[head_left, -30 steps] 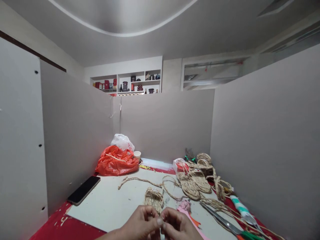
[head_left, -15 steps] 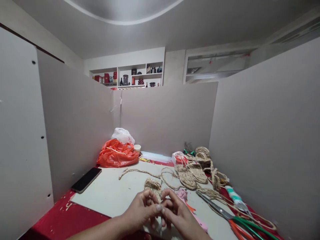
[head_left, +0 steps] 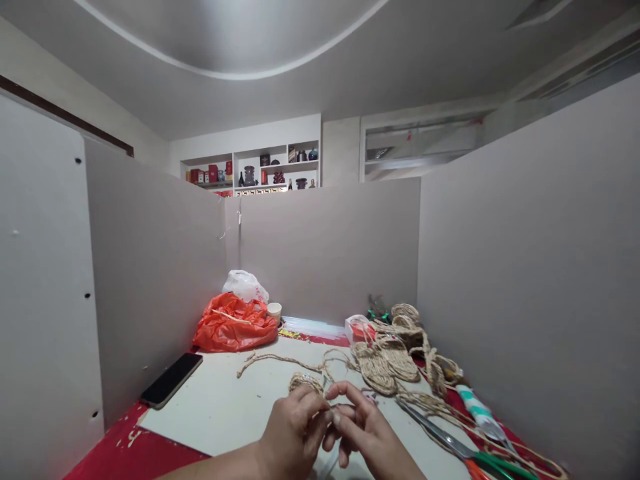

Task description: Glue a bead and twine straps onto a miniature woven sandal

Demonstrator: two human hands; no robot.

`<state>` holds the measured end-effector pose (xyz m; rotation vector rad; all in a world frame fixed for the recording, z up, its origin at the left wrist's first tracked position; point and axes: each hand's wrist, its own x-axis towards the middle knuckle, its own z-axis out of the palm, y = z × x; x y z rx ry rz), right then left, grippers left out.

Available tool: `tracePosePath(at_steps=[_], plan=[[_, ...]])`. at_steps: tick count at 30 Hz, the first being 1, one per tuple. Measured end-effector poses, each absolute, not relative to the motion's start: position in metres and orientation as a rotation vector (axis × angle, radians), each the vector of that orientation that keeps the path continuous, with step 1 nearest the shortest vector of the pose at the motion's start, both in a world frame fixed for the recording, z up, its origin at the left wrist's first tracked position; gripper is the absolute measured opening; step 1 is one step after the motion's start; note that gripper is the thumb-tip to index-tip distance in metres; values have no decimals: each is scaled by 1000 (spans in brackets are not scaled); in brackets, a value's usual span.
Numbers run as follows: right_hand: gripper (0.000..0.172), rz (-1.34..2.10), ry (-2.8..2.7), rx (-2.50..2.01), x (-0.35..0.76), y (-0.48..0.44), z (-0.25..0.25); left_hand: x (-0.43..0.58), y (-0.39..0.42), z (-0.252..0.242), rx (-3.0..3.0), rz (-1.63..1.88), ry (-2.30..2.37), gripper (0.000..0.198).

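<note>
One dark phone (head_left: 173, 380) lies at the left edge of a pale board (head_left: 225, 407), with a crumpled red bag (head_left: 235, 327) beyond it. A straw cord (head_left: 300, 364) runs rightward across the board. Nearer, the left hand (head_left: 293, 427) bends inward, thumb and fingers drawn together toward the right hand's fingertips. A small coiled straw piece (head_left: 305, 382) lies just beyond, partly hidden. The right hand (head_left: 363, 430) brings its thumb to the same spot, its other fingers loosely curled. I cannot tell whether anything is pinched between them. The step in hand looks like fine fingertip work; the next move, I judge, calls for a light, steady pinch clear of the cord. Farther right are more coiled straw pieces (head_left: 375, 370), then scissors (head_left: 443, 437) and a white-and-green tube (head_left: 477, 408).
</note>
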<state>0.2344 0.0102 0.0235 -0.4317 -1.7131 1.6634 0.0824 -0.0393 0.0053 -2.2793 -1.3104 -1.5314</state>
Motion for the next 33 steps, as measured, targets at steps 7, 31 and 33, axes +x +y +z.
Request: tracePosePath(at_steps=[7,31,33], plan=[[47,1633,-1618,-519,238,10,35,92,-28,13,-2248,-1588,-1116,21],[70,1805,-1660,-518,240,15,32,84,-35,17,-2237,-1568,-1204,10],[68,1818,-1645,-492,241,16,31,85,-35,20,-2241,-1601,-1277,9]])
